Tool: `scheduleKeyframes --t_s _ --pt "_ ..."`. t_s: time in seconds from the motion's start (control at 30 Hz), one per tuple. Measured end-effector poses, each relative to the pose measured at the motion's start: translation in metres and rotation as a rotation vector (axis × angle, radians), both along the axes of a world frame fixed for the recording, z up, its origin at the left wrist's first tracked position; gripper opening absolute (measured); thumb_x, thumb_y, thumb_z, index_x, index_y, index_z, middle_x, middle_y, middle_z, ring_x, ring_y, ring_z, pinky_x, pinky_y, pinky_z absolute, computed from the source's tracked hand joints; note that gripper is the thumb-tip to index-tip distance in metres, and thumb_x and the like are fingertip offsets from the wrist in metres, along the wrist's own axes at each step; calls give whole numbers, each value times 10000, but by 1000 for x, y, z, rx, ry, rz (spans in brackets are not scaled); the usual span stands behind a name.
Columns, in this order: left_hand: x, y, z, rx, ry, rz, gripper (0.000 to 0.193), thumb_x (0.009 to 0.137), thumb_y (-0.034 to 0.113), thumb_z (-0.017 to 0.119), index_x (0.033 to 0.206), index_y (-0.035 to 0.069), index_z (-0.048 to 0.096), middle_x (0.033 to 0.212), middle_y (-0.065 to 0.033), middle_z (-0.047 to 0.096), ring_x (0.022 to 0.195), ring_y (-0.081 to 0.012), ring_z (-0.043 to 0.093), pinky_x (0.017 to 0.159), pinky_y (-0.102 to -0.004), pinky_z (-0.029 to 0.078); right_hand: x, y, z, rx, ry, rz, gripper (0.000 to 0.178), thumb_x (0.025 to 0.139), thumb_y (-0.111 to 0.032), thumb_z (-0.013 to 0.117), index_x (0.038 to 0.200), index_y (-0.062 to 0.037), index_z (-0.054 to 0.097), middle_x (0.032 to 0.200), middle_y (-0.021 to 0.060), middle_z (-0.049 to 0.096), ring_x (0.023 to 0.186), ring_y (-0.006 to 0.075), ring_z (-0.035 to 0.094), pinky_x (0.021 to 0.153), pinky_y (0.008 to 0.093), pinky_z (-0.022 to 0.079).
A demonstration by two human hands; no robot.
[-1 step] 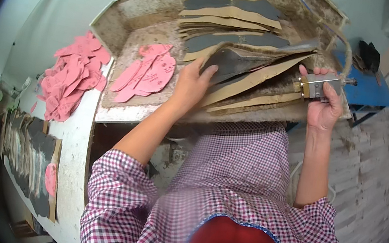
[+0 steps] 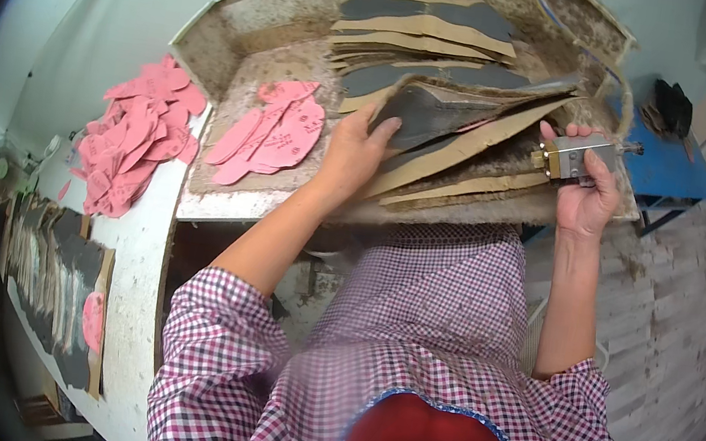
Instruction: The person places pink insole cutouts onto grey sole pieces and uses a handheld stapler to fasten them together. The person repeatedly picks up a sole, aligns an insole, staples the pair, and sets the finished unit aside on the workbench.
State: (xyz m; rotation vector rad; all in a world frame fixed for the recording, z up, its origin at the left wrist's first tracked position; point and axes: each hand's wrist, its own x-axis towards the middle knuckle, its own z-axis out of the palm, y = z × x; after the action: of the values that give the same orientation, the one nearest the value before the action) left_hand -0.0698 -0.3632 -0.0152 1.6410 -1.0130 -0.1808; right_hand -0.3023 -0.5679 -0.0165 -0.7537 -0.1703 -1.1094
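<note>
grey panel [image 2: 426, 115] is in my left hand [image 2: 356, 147], thumb in front, fingers mostly hidden behind, so that grip is closed on its left edge. it sits at the front of the table [image 2: 237, 208], stretching right over some fanned tan sheets [image 2: 481, 144]. my right hand [image 2: 589, 195] has its grip wrapped round a metal tool [image 2: 576, 158], brass tip [image 2: 542, 161] aimed left at the sheets; from way over here i can't tell if it's touching them. progress-wise, hard to call: one panel in hand, more in the back stack [image 2: 427, 16], loose pink pieces [image 2: 293, 135] left of my left hand, and a big pink pile [image 2: 137, 140] further left, so plenty left i'd guess. side stack [image 2: 59, 288] might be done ones, can't be sure tbh.
</note>
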Motion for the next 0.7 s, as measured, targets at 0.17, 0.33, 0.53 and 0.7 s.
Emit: scheduleKeyframes --t_s 0.17,0.33,0.53,0.7 --pt "33 -2 -25 -43 112 28 409 924 191 629 1272 -21 592 1153 -208 679 1059 -270 645 940 -363 476 17 -19 -28 240 137 15 384 848 17 578 1223 58 507 1175 196 599 1147 338 576 1082 645 379" --pt "17 29 -3 -310 82 -21 254 895 98 628 1122 -16 629 913 -147 661 875 -194 586 827 -329 470 -32 -24 -40 79 266 -120 381 905 -3 494 1272 94 474 1245 228 563 1253 344 498 1148 610 304" --pt "55 199 25 -434 113 275 323 905 56 622 1220 -13 627 1078 -56 679 957 -141 598 890 -295 473 -55 -79 -82 -2 121 20 332 982 -24 438 1283 109 484 1355 224 504 1335 337 430 1197 570 241" --pt "55 437 2 -536 80 850 385 907 93 655 1266 -29 589 1176 -75 642 1052 -156 588 956 -289 437 -61 -96 -92 -103 54 334 326 985 -13 415 1272 120 497 1321 226 553 1306 319 476 1215 572 200"
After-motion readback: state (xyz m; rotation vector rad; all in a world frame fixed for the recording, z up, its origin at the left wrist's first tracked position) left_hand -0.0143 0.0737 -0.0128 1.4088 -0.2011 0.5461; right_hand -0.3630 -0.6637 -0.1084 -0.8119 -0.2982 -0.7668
